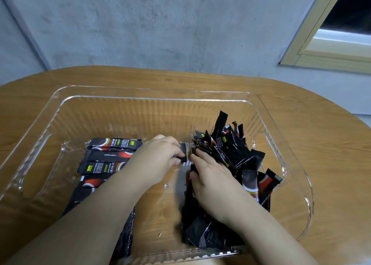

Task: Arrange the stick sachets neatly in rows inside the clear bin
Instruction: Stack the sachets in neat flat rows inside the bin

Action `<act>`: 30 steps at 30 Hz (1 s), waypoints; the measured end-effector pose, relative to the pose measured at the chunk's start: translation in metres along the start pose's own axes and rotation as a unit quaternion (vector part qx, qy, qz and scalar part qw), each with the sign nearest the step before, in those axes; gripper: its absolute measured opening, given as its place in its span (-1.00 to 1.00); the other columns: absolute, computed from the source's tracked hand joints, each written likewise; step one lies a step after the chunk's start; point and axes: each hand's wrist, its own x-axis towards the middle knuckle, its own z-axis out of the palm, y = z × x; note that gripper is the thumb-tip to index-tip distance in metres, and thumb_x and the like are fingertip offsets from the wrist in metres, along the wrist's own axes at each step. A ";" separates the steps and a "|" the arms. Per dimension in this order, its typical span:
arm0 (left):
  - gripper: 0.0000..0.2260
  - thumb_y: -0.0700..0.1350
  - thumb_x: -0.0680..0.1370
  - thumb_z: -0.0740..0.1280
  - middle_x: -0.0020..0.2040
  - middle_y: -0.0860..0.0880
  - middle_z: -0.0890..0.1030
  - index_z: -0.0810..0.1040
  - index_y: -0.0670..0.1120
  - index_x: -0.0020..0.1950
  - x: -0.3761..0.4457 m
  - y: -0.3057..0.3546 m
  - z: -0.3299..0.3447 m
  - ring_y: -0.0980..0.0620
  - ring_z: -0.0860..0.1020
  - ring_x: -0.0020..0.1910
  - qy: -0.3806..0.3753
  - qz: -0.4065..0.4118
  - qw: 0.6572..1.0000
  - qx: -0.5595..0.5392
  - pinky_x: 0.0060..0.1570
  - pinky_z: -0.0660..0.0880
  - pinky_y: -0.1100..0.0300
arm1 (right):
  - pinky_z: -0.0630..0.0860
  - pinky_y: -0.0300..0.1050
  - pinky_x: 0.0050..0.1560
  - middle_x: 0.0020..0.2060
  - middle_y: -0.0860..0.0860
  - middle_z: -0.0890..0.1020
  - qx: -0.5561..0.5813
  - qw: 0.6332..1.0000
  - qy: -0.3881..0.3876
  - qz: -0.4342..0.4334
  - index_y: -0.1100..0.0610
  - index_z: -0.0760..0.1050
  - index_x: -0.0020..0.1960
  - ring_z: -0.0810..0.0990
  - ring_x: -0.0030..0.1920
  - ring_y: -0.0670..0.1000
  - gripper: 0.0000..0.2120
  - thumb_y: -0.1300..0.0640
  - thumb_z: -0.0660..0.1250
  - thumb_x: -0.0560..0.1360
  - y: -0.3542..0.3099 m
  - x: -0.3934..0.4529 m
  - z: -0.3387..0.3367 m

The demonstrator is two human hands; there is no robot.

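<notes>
Clear bin [140,93] with black stick sachets [112,156] in rows.

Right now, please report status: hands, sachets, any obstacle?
Left hand pinches one sachet; right hand rests on loose pile. Neat row lies at left of clear bin. Nothing blocking.

The left forearm [96,200] covers the near end of the sachet row [108,156]. The right hand [212,176] hides part of the loose pile [230,154]. Sachet print is too blurred to read.
</notes>
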 end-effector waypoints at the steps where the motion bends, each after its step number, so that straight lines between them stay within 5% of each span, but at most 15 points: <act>1: -0.76 -0.03 0.59 0.25 0.27 0.20 0.45 0.56 0.10 0.24 -0.004 -0.001 0.000 0.12 0.29 0.28 -0.001 -0.003 1.000 0.003 0.25 0.29 0.16 | 0.04 -0.14 0.44 0.54 0.00 0.01 0.007 1.000 -0.008 0.000 0.06 0.04 0.53 0.03 0.52 -0.02 -0.51 0.13 0.02 0.62 -0.002 -0.001 0.002; 8: -0.75 -0.04 0.59 0.25 0.28 0.22 0.44 0.55 0.13 0.24 -0.029 -0.007 -0.004 0.14 0.28 0.30 0.006 -0.013 1.000 -0.002 0.28 0.25 0.23 | 0.06 -0.11 0.46 0.55 0.00 -0.04 0.014 0.999 -0.025 -0.019 0.07 -0.02 0.55 0.04 0.52 0.01 -0.46 0.14 0.05 0.60 -0.013 -0.011 0.012; 20: -0.77 0.04 0.55 0.30 0.22 0.21 0.44 0.57 0.15 0.19 -0.046 0.002 -0.008 0.14 0.28 0.28 -0.006 -0.026 1.000 -0.007 0.31 0.25 0.10 | -0.30 -0.30 0.28 0.54 -0.03 -0.10 -0.098 0.994 0.014 -0.046 0.11 -0.23 0.55 -0.07 0.52 -0.10 -0.35 0.00 0.06 0.62 -0.013 -0.035 0.014; 24: -0.84 0.06 0.50 0.36 -0.02 0.17 0.47 0.63 0.12 0.05 -0.046 0.005 -0.013 0.16 0.31 0.06 0.020 -0.014 0.998 -0.061 0.17 0.30 0.18 | -0.30 -0.31 0.27 0.54 -0.03 -0.07 -0.098 0.994 0.023 -0.045 0.11 -0.20 0.55 -0.07 0.52 -0.09 -0.34 0.02 0.09 0.59 -0.013 -0.033 0.017; 30: -0.97 -0.14 0.52 0.29 -0.32 0.02 0.53 0.52 -0.03 -0.10 -0.049 0.030 -0.007 0.06 0.45 -0.35 -0.086 -0.029 0.982 -0.164 -0.29 0.43 0.11 | -0.20 -0.21 0.45 0.53 -0.03 -0.02 -0.076 0.996 0.024 -0.033 0.10 -0.13 0.55 -0.03 0.52 -0.08 -0.32 0.06 0.15 0.55 -0.015 -0.031 0.017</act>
